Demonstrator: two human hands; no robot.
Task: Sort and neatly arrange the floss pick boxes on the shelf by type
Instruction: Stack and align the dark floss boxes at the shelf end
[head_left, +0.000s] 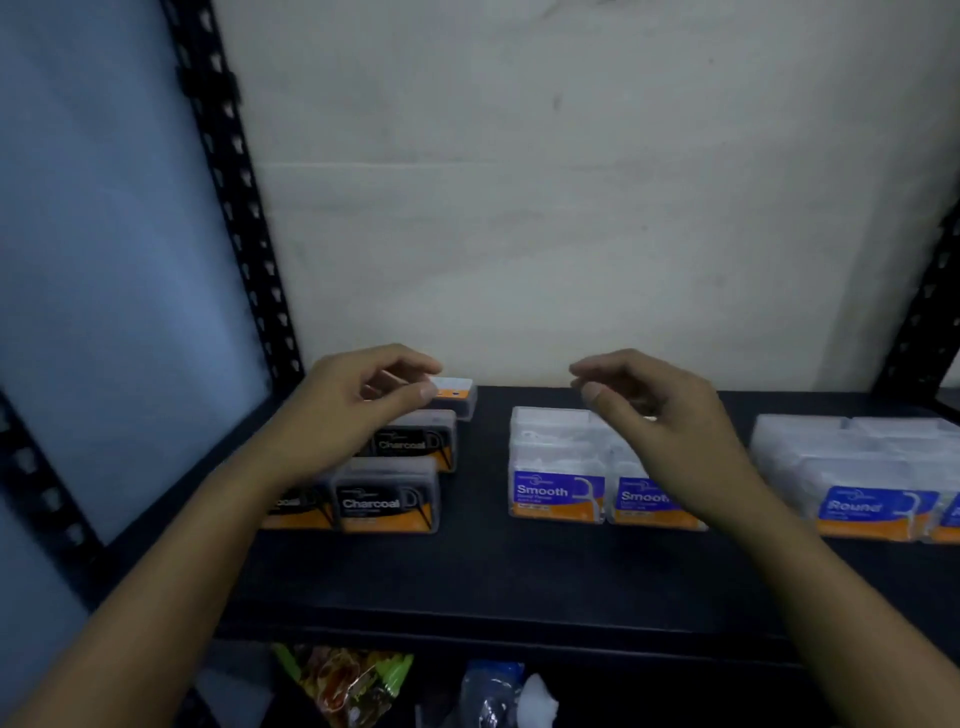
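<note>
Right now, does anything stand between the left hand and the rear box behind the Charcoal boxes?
Nothing visible does. The left hand pinches the rear box by its edge, behind the Charcoal boxes. The right hand hovers empty above the Smooth boxes.

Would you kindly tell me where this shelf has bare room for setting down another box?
Bare: the front strip of the shelf ahead of every box, and the lane between the Charcoal boxes and the Smooth boxes. Crowded: the right end, where Round boxes sit packed together.
</note>
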